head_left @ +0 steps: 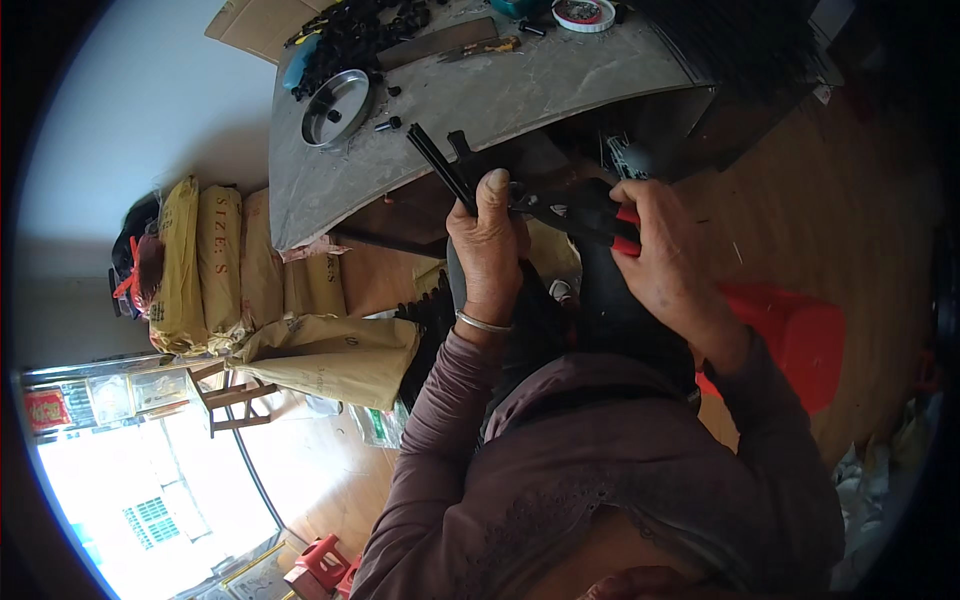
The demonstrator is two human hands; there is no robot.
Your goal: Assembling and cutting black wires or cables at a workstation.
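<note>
My left hand (484,240) is closed around a thin bundle of black rods (438,165), thumb pressed on top, in front of the table's near edge. Another short black piece (459,144) sticks up beside the rods; I cannot tell whether it belongs to them. In my right hand (660,250) is a red-handled cutting tool, like pliers (626,232), gripped by its handles. Its dark head points left and reaches up to my left hand's fingers, where its jaws are partly hidden.
The grey table (480,90) holds a round metal dish (338,108), a pile of black parts (360,45), a wide blade (435,45) and a white-rimmed lid (584,14). Long black strips (740,40) lie far right. Sacks (220,255) stand left; a red stool (790,345) stands right.
</note>
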